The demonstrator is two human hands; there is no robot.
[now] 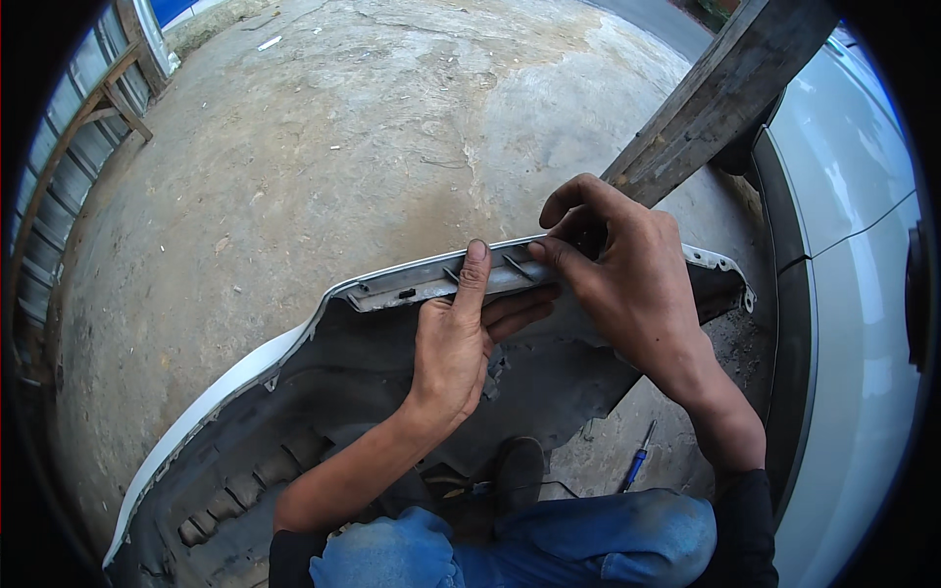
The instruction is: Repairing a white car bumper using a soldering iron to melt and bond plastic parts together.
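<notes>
1. I have the work, a vehicle bumper cover [343,377], sweeping across my view from eight o'clock through the centre to three o'clock, its dark inner face toward me and its white outer skin showing along the far rim.
2. The left hand [453,353], just below centre, has a narrow hold on the bumper cover's pale ribbed edge strip [417,290]: thumb laid across its face, fingers stretched underneath toward three o'clock.
3. At two o'clock from there I have the right hand [632,279] on the same edge, thumb tip touching the strip, index finger arched above. The gap between them is narrow; I cannot tell whether they pinch anything.
4. Toward eight o'clock, I can make out a row of slots [235,495] in the cover's dark side.
5. A slim-shafted tool with a blue handle [636,468] lies on the concrete floor [392,137] between four and five o'clock, near the bent knee in blue jeans [637,539].
6. A dark shoe [520,470] sits near six o'clock.
7. I see a wooden post [725,103] leaning at two o'clock, a pale car [853,265] at three, and a corrugated metal wall [61,186] at ten.
</notes>
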